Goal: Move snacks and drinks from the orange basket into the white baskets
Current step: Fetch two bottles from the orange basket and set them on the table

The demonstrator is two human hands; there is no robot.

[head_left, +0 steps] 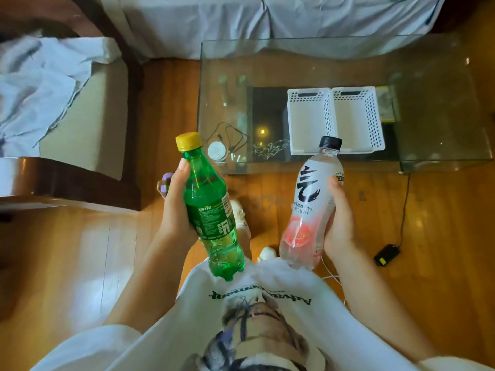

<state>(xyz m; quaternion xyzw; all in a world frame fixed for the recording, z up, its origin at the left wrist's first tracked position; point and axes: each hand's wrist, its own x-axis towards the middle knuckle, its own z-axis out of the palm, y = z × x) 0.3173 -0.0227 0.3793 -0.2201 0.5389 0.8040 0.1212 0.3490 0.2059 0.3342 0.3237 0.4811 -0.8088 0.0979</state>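
Observation:
My left hand grips a green Sprite bottle with a yellow cap, tilted, held over the wooden floor. My right hand grips a clear sparkling-water bottle with a black cap and a white and pink label. Two white perforated baskets, one on the left and one on the right, stand side by side and empty on the glass table ahead of both bottles. The orange basket is not in view.
A round white device with a black cable lies on the table's near left corner. A wooden armchair with grey cloth stands at the left. A black adapter and cord lie on the floor at the right. A bed with white sheets is behind the table.

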